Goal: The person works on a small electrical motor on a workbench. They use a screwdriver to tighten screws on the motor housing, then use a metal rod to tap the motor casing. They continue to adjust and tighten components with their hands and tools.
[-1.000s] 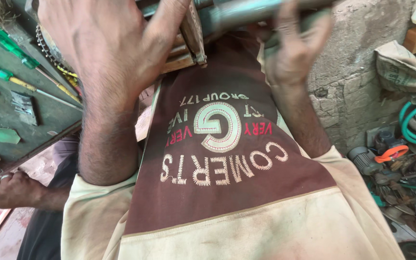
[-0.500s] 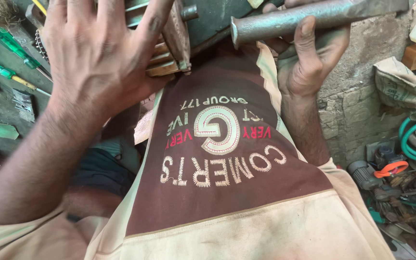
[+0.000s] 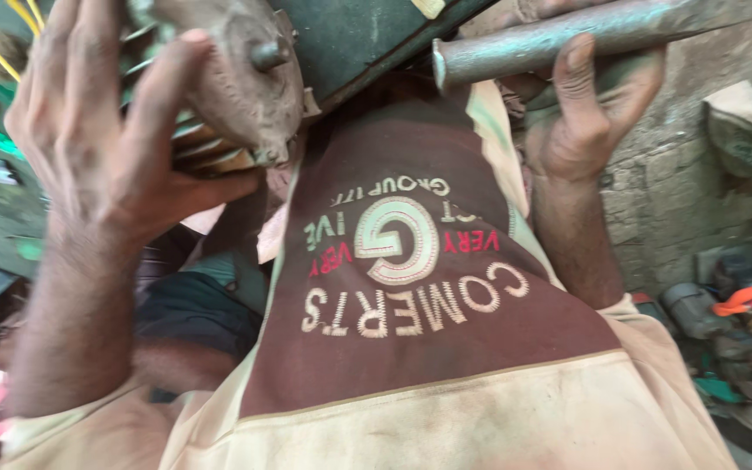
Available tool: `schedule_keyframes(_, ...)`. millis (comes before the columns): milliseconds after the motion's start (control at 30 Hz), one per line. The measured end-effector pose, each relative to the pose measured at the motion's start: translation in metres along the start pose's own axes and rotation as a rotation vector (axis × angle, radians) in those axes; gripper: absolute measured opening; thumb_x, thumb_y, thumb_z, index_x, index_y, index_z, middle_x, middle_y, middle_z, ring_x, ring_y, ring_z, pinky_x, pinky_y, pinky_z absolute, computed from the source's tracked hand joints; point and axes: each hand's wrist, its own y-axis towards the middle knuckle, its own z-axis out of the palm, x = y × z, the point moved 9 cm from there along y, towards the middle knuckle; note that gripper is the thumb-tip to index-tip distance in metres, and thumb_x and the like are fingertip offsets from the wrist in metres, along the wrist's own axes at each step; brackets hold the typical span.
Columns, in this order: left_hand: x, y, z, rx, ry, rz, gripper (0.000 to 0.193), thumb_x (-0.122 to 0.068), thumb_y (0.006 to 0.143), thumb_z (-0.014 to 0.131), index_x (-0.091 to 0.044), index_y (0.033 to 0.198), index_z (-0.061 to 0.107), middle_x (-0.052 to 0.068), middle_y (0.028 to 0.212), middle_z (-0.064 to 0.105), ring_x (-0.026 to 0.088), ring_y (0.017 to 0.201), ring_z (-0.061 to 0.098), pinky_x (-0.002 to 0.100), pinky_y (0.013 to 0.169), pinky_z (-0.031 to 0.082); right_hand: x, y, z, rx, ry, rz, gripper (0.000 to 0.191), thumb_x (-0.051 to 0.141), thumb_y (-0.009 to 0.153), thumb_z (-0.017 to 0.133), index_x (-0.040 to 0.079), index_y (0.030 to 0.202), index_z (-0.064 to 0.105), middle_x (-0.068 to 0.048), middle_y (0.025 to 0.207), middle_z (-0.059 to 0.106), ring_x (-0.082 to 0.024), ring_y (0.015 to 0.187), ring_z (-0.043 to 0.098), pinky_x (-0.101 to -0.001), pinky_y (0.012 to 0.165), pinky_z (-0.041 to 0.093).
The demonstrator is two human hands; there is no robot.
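Gripping grey metal pipe [image 3: 602,30], right hand [image 3: 589,113]; left hand [image 3: 106,148] on finned motor [image 3: 228,83].

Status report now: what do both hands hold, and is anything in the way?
Left hand grips round grimy metal part. Right hand supports grey metal pipe from below. Green machine body between them; nothing blocking seen.

Finned part [image 3: 228,87] left of pipe [image 3: 602,35]
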Motion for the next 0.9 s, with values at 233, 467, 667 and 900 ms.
schedule_keyframes(233,0.044,-0.047,0.000,-0.481,-0.673,-0.355,0.104,-0.045,0.067,0.095,-0.003,0.148,0.045,0.008,0.137,0.050,0.023,0.124,0.056,0.038,0.109,0.047,0.006,-0.010,-0.006,0.028,-0.056,-0.046,0.046,0.011,0.117,0.072,0.002,0.147,0.039,-0.017,0.110,0.062,-0.025,0.085,0.064,-0.0416,0.072,0.060)
schedule_keyframes(467,0.059,-0.064,0.059,-0.837,-0.938,-0.492,0.114,-0.055,0.064,0.091,-0.002,0.152,0.040,0.008,0.141,0.048,0.022,0.132,0.051,0.038,0.115,0.044,0.023,-0.002,0.041,0.181,-0.085,-0.015,0.040,0.018,0.113,0.070,-0.005,0.135,0.046,-0.019,0.105,0.064,-0.029,0.083,0.067,-0.0439,0.073,0.061)
schedule_keyframes(667,0.072,-0.063,0.071,-0.771,-1.057,-0.617,0.122,-0.061,0.065,0.093,0.001,0.155,0.039,0.011,0.145,0.048,0.023,0.131,0.052,0.038,0.116,0.043,0.026,-0.010,0.031,0.147,-0.058,-0.086,0.039,0.016,0.112,0.073,-0.002,0.134,0.046,-0.020,0.110,0.064,-0.028,0.088,0.070,-0.0453,0.083,0.063)
schedule_keyframes(900,0.060,-0.040,0.064,-0.808,-1.251,-0.529,0.119,-0.059,0.058,0.095,0.001,0.146,0.041,0.011,0.132,0.051,0.024,0.121,0.056,0.039,0.106,0.048,0.022,-0.008,0.021,0.127,-0.062,-0.116,0.042,0.017,0.108,0.072,0.003,0.136,0.045,-0.019,0.109,0.065,-0.027,0.100,0.075,-0.0499,0.088,0.064)
